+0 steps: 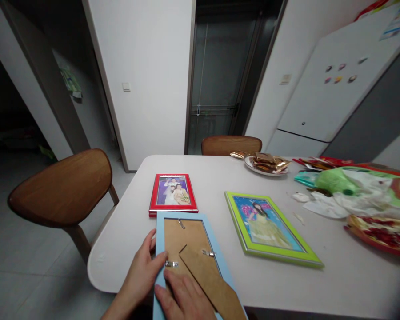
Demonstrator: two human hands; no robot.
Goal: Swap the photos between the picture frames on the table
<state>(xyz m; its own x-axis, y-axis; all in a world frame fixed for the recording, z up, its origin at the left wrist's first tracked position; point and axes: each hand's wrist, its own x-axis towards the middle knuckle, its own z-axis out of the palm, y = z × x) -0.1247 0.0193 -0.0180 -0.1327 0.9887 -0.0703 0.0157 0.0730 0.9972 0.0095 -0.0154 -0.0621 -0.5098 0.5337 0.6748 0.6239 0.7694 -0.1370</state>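
A light blue picture frame (207, 226) lies back side up at the table's front edge, showing a brown backing board (173, 231), metal clips and a brown stand flap (206, 275). My left hand (142, 269) grips the frame's left side, its thumb on the border near a clip. My right hand (186, 298) rests on the lower part of the backing, fingers flat. Behind it lies a red frame (152, 195) with a photo of people. To the right is a green frame (250, 247) with a photo of a person in a yellow dress.
On the white table (210, 178) stands a plate (250, 166) of wrapped snacks at the back. Green and white plastic bags (340, 182) and a red dish (363, 238) of food are at the right. Wooden chairs (63, 186) stand left and behind; a fridge (340, 102) is back right.
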